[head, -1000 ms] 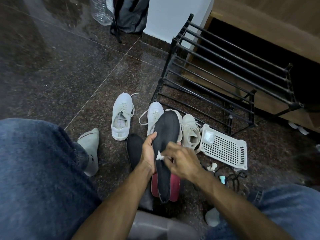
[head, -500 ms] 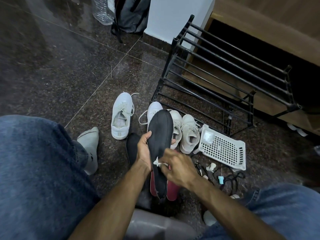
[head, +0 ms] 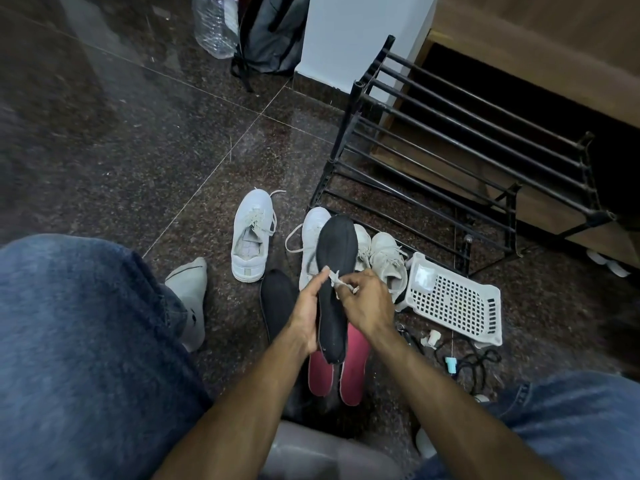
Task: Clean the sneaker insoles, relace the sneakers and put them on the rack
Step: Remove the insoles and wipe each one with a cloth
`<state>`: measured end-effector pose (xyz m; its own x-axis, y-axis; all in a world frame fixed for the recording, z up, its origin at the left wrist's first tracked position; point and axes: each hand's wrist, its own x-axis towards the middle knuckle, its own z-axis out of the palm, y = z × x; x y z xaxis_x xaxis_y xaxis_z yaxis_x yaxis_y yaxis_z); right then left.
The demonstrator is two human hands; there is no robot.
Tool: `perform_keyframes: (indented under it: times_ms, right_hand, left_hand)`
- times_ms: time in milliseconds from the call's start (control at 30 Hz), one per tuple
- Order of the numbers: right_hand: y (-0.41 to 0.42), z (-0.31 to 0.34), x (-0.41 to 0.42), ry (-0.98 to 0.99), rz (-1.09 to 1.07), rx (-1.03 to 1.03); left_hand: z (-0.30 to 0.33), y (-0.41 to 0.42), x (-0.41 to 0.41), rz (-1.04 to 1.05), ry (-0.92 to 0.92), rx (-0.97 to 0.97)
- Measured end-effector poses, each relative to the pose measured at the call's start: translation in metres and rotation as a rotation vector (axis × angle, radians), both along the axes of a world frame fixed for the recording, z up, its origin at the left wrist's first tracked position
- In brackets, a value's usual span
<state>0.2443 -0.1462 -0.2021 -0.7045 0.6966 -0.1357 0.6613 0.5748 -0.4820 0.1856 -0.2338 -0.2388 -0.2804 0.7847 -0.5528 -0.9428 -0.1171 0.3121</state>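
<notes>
We record, largest first: a dark polished stone floor (head: 104, 140); a black metal shoe rack (head: 450, 147) standing at upper right, its bars bare; our two denim-clad knees (head: 79, 341) at the lower corners; a grey backpack (head: 270, 32) beside a clear plastic bottle (head: 214, 22) against the far wall; a white perforated basket (head: 453, 301) lying just below the rack. White sneakers: one (head: 251, 235) apart at left, three more (head: 377, 254) clustered behind the held item. Insoles: one black insole (head: 334, 285) held upright between us and the sneakers, our left hand (head: 308, 313) curled round its left edge with the thumb on its face; a second black insole (head: 277, 299) on the floor at left; two red insoles (head: 353, 368) on the floor beneath. Our right hand (head: 363, 299) pinches a small white wipe (head: 337, 278) against the held insole's upper middle. Black laces (head: 478, 365) lie tangled near the basket.
</notes>
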Motion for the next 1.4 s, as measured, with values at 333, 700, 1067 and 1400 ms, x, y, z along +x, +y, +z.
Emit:
perform_keyframes:
  times_ms: [333, 700, 1067, 1400]
  right_hand:
    - [-0.028, 0.012, 0.032, -0.021, 0.478, 0.156]
    - [-0.022, 0.017, 0.004, -0.065, 0.312, 0.180]
    - [0.008, 0.039, -0.023, -0.201, 0.256, 0.351]
    - [-0.028, 0.024, 0.034, -0.147, 0.524, 0.245]
  left_hand:
    - [-0.009, 0.002, -0.015, 0.105, -0.085, -0.013]
    - [-0.007, -0.001, -0.009, 0.072, -0.066, 0.007]
    - [0.003, 0.006, 0.008, 0.063, -0.027, -0.027]
    - [0.002, 0.002, -0.008, 0.177, -0.108, 0.025]
